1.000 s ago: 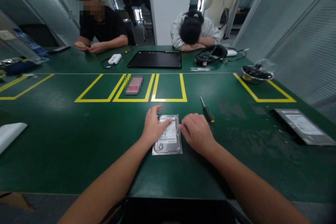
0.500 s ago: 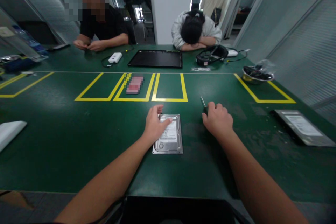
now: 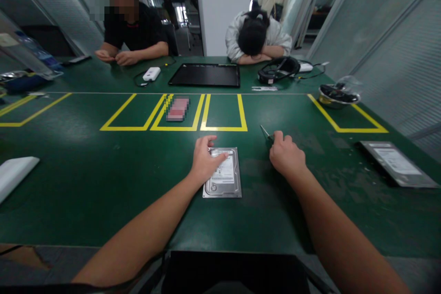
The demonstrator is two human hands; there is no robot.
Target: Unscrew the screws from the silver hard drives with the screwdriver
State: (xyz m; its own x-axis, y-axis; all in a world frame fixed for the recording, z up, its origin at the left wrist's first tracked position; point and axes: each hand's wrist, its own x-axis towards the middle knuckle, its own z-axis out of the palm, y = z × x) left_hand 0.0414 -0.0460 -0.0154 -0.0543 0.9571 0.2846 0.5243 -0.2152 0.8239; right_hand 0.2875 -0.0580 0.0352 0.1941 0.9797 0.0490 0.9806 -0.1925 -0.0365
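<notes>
A silver hard drive point(image 3: 229, 179) with a white label lies flat on the green table point(image 3: 103, 183). My left hand point(image 3: 206, 158) rests at its upper left edge, thumb over the label and fingers apart. To the right of the drive, my right hand point(image 3: 286, 152) is closed around a screwdriver point(image 3: 265, 131). Its thin metal shaft points up and to the left, away from the drive, and the handle is mostly hidden by the fingers.
Another hard drive point(image 3: 398, 163) lies at the right. Behind it stands a bowl point(image 3: 336, 100) of dark items. Yellow tape outlines point(image 3: 223, 128), a pixelated pink item point(image 3: 178, 109) and a black panel point(image 3: 205, 75) are farther back. Two people sit opposite.
The screwdriver shaft has tilted further left, and my right hand has shifted slightly. My left hand stays on the drive. The view has moved a little.
</notes>
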